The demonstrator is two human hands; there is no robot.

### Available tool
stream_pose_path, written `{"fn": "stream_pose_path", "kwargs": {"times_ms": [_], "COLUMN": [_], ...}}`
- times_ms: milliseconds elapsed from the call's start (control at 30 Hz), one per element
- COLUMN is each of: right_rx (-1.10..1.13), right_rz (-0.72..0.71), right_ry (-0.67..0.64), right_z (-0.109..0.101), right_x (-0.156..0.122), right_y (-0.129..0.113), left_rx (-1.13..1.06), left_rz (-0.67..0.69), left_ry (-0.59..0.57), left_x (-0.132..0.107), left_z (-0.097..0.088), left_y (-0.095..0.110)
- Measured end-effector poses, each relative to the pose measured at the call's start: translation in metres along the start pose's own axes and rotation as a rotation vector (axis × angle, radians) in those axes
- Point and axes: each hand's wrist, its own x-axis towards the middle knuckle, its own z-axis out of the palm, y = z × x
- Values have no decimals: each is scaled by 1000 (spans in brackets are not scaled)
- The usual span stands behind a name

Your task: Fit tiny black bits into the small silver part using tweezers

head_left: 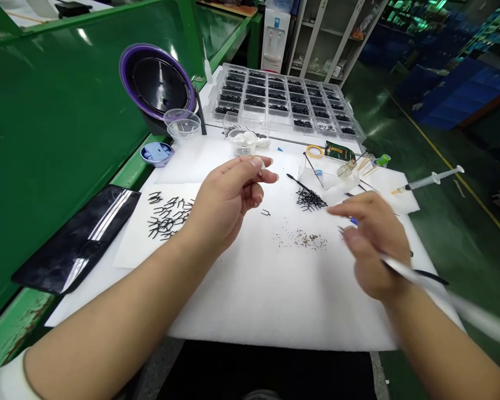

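My left hand (227, 197) is raised over the middle of the white work surface, thumb and forefinger pinched. A whitish speck shows at the fingertips, too small to name. My right hand (373, 244) is blurred and closed around a thin white-handled tool (454, 297), whose shaft runs back over the wrist; its kind is unclear. Between the hands lie a pile of small black forked pieces (310, 199), a single forked piece (265, 213) and a scatter of tiny brownish bits (308, 239). More black forked pieces (164, 222) are spread on a white sheet (127, 247) beside my left forearm.
A compartment box (283, 119) with black parts stands at the back. Near it are a purple-rimmed black bowl (158, 83), clear cups (183, 125) and a tub of white cotton (245, 139). A syringe (431, 179) and yellow tape roll (315, 151) lie right; a black glossy panel (79, 239) lies left.
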Motion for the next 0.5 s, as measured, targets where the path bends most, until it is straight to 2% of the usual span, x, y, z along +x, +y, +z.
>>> {"fn": "stream_pose_path", "kwargs": {"times_ms": [100, 167, 233, 333, 400, 467, 500], "right_rx": [281, 362, 305, 318, 523, 847, 946], "right_rz": [347, 568, 700, 778, 794, 787, 834], "right_ry": [78, 15, -61, -106, -106, -85, -137], "right_z": [-12, -14, -10, 0, 5, 5, 4], "right_x": [-4, -10, -16, -25, -32, -40, -45], "right_y": [-15, -21, -25, -34, -48, -69, -80], "left_rx": [33, 64, 89, 104, 99, 92, 92], "left_rz": [-23, -41, -58, -66, -59, -53, -52], "left_ry": [-21, -43, -71, -94, -90, -75, -67], "left_x": [-1, -2, -4, -5, -5, -4, -3], "left_z": [0, 1, 1, 2, 1, 1, 1], "left_y": [-2, -3, -5, -5, -5, -5, -5]}}
